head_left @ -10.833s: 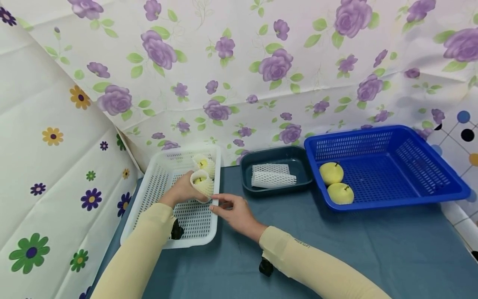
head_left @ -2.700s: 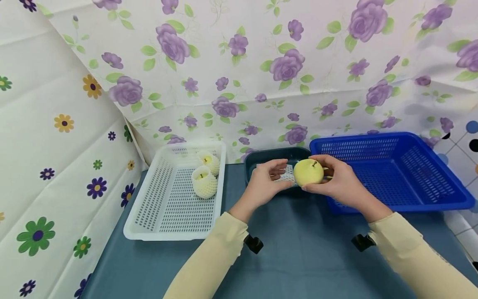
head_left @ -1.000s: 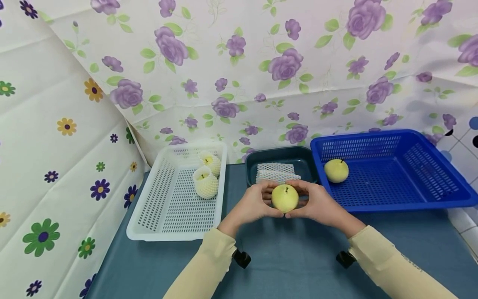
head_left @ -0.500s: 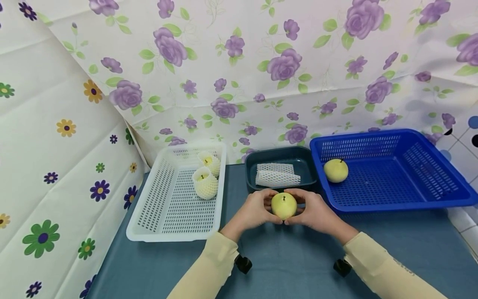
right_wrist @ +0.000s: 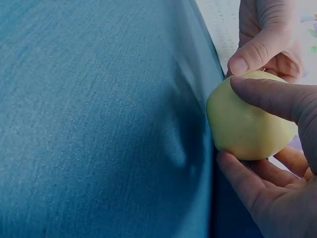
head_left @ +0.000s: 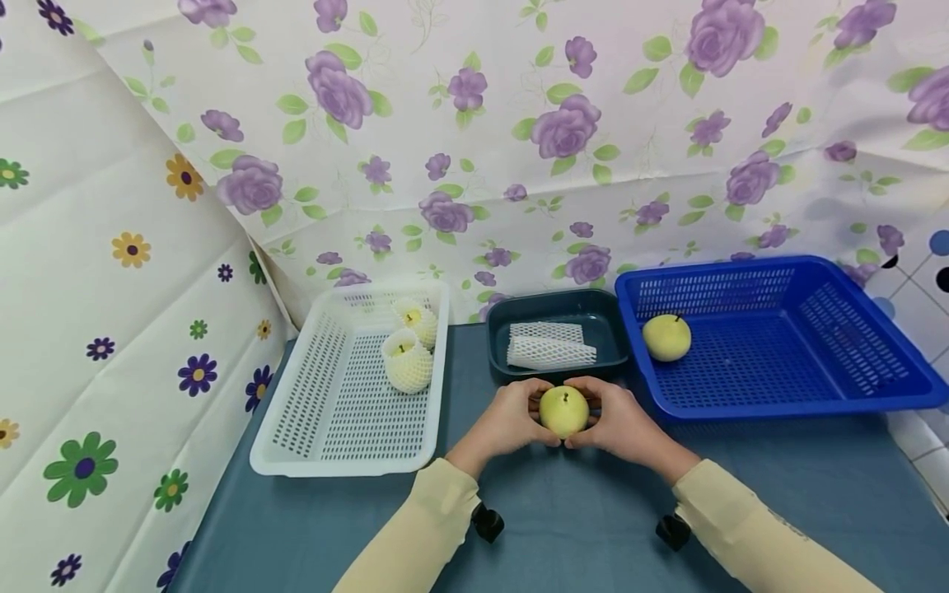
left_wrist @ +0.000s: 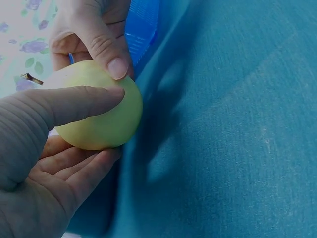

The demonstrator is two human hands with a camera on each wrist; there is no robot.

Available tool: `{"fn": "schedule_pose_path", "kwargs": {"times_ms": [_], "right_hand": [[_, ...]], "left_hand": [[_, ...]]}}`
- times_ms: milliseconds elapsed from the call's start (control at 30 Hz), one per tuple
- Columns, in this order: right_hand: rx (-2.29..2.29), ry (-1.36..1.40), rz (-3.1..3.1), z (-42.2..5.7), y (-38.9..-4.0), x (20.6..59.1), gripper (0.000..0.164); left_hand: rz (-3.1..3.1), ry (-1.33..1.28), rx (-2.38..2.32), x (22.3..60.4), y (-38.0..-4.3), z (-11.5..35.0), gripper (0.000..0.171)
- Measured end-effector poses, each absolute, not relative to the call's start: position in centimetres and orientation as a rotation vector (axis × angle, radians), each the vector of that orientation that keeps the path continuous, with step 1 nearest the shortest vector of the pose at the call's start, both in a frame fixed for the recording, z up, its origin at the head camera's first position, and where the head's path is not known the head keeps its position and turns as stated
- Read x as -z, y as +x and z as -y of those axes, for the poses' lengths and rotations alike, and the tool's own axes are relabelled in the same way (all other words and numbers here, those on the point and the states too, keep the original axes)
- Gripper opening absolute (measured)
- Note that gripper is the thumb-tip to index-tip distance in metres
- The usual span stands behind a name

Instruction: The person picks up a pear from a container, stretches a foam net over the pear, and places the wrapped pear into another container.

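Note:
A round yellow-green pear (head_left: 564, 411) with a short dark stem is held between both hands, in front of the dark green tray. My left hand (head_left: 511, 418) grips its left side, thumb in front and fingers behind. From the right, my right hand (head_left: 617, 422) grips it the same way. In the left wrist view the pear (left_wrist: 101, 116) shows both thumbs lying on its near face. The right wrist view has the pear (right_wrist: 250, 119) above the blue-green cloth, with fingers curled under it.
Two pears in white foam nets (head_left: 408, 362) lie in a white basket (head_left: 274, 449) at left. Foam net sleeves (head_left: 551, 352) lie in the dark green tray (head_left: 604, 317). One bare pear (head_left: 666, 338) sits in the blue basket (head_left: 786, 403) at right.
Earlier the left hand set a netted pear in the white basket. Since then one pear has left the blue basket in the right hand; both hands now hold it, drawn slightly nearer.

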State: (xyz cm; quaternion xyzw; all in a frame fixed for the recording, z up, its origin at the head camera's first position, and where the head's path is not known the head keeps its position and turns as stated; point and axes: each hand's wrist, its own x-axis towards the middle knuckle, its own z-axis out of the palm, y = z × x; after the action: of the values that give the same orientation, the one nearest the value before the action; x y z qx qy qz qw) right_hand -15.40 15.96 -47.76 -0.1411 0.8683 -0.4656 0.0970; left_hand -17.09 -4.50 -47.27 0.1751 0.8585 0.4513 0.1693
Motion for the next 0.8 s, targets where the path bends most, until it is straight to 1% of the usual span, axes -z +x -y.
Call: {"fn": "schedule_pose_path", "kwargs": {"times_ms": [800], "right_hand": [[1.354, -0.386, -2.541, -16.4, -16.1, 49.1, 0.085]], "left_hand": [[-2.429, 0.462, -1.261, 48.5, -17.6, 4.0, 0.073]]}}
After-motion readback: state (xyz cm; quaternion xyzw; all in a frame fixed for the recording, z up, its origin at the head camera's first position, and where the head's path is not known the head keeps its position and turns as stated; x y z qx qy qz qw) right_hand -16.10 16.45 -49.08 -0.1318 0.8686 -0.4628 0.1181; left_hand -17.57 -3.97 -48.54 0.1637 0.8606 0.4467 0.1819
